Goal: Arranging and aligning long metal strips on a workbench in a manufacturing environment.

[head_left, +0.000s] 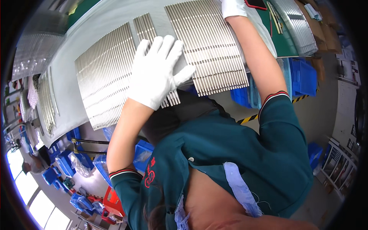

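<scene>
Slim silvery metal rods with dark bands lie side by side in groups on a pale table covering [69, 96]. A wide left group of rods [103, 73] and a wide right group of rods [209, 46] flank a narrow middle group of rods [145, 27]. My left hand [155, 73], in a white glove, lies over the middle group with its fingers spread, hiding much of those rods. My right hand [234, 8], also gloved in white, is at the top edge beyond the right group. Its fingers are cut off by the picture's edge.
A red-edged dark phone [256, 4] lies near my right hand. Clear plastic trays [295, 27] stand at the right, more stacked trays [36, 53] at the far left. Thin rods [48, 101] lie at the left table end. Blue bins [303, 76] stand below the table.
</scene>
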### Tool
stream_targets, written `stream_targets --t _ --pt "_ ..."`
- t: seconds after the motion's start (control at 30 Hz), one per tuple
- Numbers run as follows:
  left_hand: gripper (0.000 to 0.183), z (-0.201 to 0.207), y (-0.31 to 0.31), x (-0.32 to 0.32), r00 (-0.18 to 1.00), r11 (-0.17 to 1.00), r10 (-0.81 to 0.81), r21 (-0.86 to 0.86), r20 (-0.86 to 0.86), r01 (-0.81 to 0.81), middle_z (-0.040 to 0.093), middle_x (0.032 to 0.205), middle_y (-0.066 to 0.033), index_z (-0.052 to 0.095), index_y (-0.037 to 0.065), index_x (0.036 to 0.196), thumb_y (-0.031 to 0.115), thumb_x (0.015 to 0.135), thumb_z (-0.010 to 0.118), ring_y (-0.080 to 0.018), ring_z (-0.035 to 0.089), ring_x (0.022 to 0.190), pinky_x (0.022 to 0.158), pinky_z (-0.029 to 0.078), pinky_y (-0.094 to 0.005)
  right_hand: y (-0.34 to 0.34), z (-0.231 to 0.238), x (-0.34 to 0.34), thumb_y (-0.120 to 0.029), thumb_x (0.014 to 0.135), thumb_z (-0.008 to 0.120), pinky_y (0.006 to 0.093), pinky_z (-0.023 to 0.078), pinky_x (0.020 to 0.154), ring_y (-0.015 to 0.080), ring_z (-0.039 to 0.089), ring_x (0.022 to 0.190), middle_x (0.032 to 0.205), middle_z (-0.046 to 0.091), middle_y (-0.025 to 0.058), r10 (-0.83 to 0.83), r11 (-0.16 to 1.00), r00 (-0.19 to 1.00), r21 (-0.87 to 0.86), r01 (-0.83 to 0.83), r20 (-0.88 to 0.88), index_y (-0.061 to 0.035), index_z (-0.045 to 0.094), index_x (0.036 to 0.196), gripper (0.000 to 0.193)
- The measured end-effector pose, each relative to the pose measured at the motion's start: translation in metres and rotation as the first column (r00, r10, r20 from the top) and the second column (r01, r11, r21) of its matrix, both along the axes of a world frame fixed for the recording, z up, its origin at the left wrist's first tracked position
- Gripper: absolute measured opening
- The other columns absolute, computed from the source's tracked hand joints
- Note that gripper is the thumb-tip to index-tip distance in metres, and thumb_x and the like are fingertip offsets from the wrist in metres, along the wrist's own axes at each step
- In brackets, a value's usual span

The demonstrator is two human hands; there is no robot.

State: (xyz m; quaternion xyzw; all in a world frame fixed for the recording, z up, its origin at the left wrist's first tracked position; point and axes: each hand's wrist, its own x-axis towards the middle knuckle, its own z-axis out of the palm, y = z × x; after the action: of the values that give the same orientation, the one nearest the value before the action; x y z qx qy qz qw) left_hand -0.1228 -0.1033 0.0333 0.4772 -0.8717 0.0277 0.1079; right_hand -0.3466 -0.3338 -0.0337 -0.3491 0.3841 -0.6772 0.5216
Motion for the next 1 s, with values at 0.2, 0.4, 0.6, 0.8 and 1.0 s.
stream_targets --t 0.2,0.4,0.6,0.8,1.0 --pt "0.063 -0.031 -0.015 -0.036 0.988 0.988 -0.073 -0.146 -0.136 0.053 0.063 0.126 -0.0153 0.068 0.004 0.127 0.057 0.093 0.060 -0.0304 0.057 0.119 0.110 0.037 -0.0477 0.022 0.020 0.021 -0.024 0.101 0.067 0.0273 0.054 0.083 0.0137 0.064 0.101 0.114 0.069 0.0036 0.018 0.997 0.999 0.070 -0.021 0.044 -0.0028 0.066 0.131 0.037" --pt "0.056 -0.023 -0.008 -0.011 0.993 0.991 -0.089 -0.105 -0.082 0.080 0.064 0.128 -0.0138 0.069 0.005 0.124 0.051 0.093 0.064 -0.0293 0.058 0.118 0.108 0.040 -0.0480 0.028 0.032 -0.004 -0.035 0.100 0.068 0.0350 0.055 0.085 0.0185 0.062 0.107 0.124 0.066 0.0035 0.240 0.951 0.871 0.076 -0.300 0.429 -0.0089 0.065 0.135 0.044" --pt "0.062 -0.007 0.009 0.017 0.996 0.998 0.025 0.061 0.088 -0.030 0.059 0.144 -0.0158 0.058 0.007 0.141 0.049 0.096 0.063 -0.0344 0.054 0.134 0.118 0.035 -0.0485 0.018 0.017 0.004 -0.039 0.096 0.073 0.0392 0.054 0.084 0.0244 0.058 0.108 0.124 0.064 0.0064 0.030 0.988 0.959 0.139 -0.072 0.281 -0.0110 0.064 0.136 0.050" --pt "0.052 -0.011 0.002 -0.002 0.999 0.995 -0.033 -0.096 -0.005 0.033 0.064 0.127 -0.0097 0.066 0.006 0.124 0.047 0.093 0.065 -0.0264 0.058 0.116 0.106 0.042 -0.0452 0.016 0.020 0.008 -0.042 0.094 0.074 0.0370 0.054 0.077 0.0218 0.058 0.096 0.117 0.064 0.0046 -0.021 0.985 0.964 0.171 -0.025 0.265 -0.0107 0.065 0.134 0.052" --pt "0.051 -0.020 -0.011 -0.027 0.995 0.987 -0.088 -0.137 -0.054 0.080 0.065 0.127 -0.0106 0.067 0.005 0.123 0.047 0.095 0.062 -0.0268 0.058 0.116 0.105 0.041 -0.0448 0.033 0.040 0.010 -0.044 0.097 0.070 0.0296 0.047 0.056 0.0168 0.055 0.069 0.088 0.063 0.0028 -0.005 0.934 0.974 0.348 -0.076 0.227 -0.0089 0.072 0.111 0.038"
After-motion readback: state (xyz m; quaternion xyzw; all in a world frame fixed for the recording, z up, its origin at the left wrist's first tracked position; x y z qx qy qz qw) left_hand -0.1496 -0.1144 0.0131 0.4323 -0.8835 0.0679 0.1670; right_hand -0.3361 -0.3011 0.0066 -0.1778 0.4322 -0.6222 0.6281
